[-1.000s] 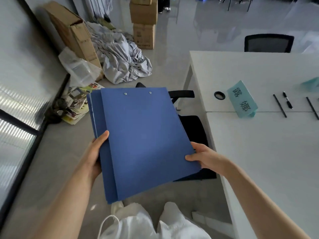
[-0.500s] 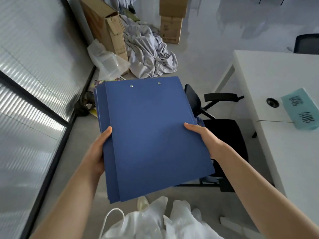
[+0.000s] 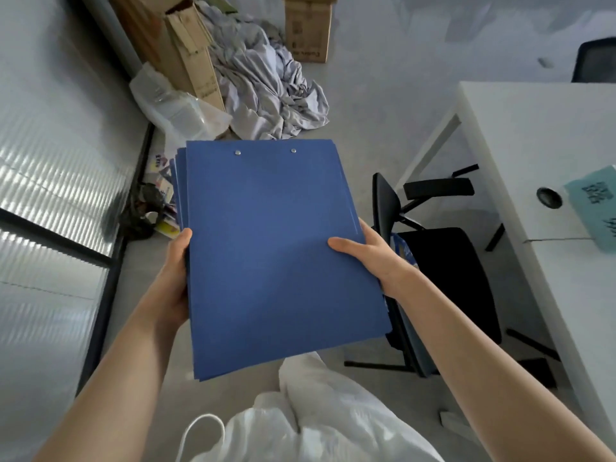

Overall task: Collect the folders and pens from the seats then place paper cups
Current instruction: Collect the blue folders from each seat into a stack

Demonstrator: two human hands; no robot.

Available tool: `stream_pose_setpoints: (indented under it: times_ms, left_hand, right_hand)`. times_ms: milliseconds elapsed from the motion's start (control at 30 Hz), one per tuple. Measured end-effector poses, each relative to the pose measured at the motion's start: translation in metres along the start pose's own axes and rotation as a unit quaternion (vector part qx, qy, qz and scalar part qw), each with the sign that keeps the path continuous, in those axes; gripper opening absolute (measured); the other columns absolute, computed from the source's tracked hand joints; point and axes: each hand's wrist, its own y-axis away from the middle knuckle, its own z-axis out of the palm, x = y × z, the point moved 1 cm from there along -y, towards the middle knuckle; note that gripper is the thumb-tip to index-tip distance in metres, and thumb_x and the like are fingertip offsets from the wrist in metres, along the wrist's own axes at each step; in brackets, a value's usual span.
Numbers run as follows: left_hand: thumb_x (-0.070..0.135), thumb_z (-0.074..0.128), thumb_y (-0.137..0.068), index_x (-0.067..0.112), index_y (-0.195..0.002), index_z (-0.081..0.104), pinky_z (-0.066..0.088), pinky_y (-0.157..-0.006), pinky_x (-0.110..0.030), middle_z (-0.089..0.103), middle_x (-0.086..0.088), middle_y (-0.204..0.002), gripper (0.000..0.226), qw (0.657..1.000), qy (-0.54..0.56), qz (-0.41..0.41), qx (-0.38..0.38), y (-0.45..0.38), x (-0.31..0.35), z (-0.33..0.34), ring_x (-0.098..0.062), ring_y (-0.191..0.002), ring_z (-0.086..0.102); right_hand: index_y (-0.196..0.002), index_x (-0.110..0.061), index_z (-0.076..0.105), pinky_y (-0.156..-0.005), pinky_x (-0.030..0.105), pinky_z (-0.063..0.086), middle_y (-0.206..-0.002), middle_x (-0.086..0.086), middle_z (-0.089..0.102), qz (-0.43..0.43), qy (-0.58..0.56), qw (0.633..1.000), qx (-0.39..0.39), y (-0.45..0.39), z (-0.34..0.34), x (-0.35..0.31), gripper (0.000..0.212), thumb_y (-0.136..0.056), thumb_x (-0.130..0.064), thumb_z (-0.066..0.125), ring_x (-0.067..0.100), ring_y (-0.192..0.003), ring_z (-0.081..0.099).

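Folders point(image 3: 283, 255) stacked as one blue pile, held out flat at waist height over the floor — presumably squared up this way so several can be carried at once without sliding apart. Edges of lower folders peeking out along the left side, so not yet fully aligned. Left hand point(image 3: 175, 281) clamped on the left edge of the pile, thumb on top, fingers hidden beneath — closed round it, not slack. Right hand point(image 3: 370, 258) gripping the right edge likewise, thumb laid flat across the top cover, fingers tucked under out of sight. Black chair point(image 3: 443, 271) just beside the pile on the right, pushed toward the white counter point(image 3: 533, 135); something blue seemingly resting at the near edge of its seat, mostly hidden behind the right wrist — hard to tell what. Teal name card point(image 3: 596, 208) on the counter near a round cable hole. No pens and no paper cups visible. Collection probably still under way, cups yet to come.
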Motion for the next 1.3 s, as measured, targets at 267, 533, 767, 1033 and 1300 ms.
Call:
stream_pose_setpoints:
  times_ms: [267, 533, 767, 1033, 1300]
  left_hand:
    - [0.029, 0.025, -0.106, 0.027, -0.087, 0.066, 0.041, -0.043, -0.017, 0.054, 0.012, -0.055, 0.045, 0.998, -0.045, 0.016, 0.045, -0.143, 0.079, 0.042, 0.005, -0.037, 0.049]
    - [0.057, 0.026, -0.099, 0.024, -0.106, 0.06, 0.047, -0.071, -0.027, 0.075, 0.009, -0.093, 0.048, 0.993, -0.062, -0.074, -0.061, -0.273, 0.149, 0.056, -0.003, -0.074, 0.07]
    - [0.033, 0.048, -0.093, 0.019, -0.11, 0.066, 0.05, -0.07, -0.036, 0.077, -0.002, -0.097, 0.029, 0.987, -0.05, -0.138, -0.065, -0.4, 0.214, 0.076, -0.016, -0.075, 0.074]
    - [0.03, 0.065, -0.086, 0.017, -0.11, 0.069, 0.057, -0.067, -0.032, 0.076, -0.005, -0.104, 0.027, 0.969, -0.1, -0.158, -0.161, -0.533, 0.292, 0.141, -0.021, -0.085, 0.075]
    - [0.023, 0.062, -0.089, 0.014, -0.106, 0.07, 0.059, -0.067, -0.033, 0.077, -0.005, -0.098, 0.021, 0.936, -0.151, -0.191, -0.253, -0.626, 0.32, 0.258, -0.021, -0.079, 0.074]
  right_hand:
    - [-0.113, -0.01, 0.065, -0.082, 0.043, 0.059, -0.106, 0.006, 0.074, 0.031, 0.027, 0.997, 0.065, -0.119, -0.023, -0.074, 0.036, -0.083, -0.026, 0.075, 0.026, -0.092, 0.073]
    - [-0.116, -0.014, 0.06, -0.08, 0.043, 0.06, -0.105, 0.003, 0.074, 0.015, 0.016, 0.995, 0.093, -0.231, -0.044, -0.154, 0.04, -0.081, -0.026, 0.076, 0.024, -0.09, 0.074]
    - [-0.119, -0.019, 0.058, -0.08, 0.039, 0.06, -0.11, -0.001, 0.072, -0.03, 0.025, 0.987, 0.159, -0.323, -0.057, -0.207, 0.045, -0.078, -0.022, 0.079, 0.018, -0.09, 0.073]
    - [-0.126, -0.018, 0.052, -0.083, 0.04, 0.059, -0.114, 0.0, 0.07, -0.046, -0.02, 0.971, 0.233, -0.411, -0.083, -0.275, 0.05, -0.082, -0.02, 0.076, 0.018, -0.095, 0.072]
    - [-0.128, -0.022, 0.051, -0.085, 0.042, 0.058, -0.116, -0.002, 0.069, -0.055, -0.083, 0.944, 0.314, -0.44, -0.16, -0.31, 0.05, -0.084, -0.024, 0.074, 0.018, -0.097, 0.071]
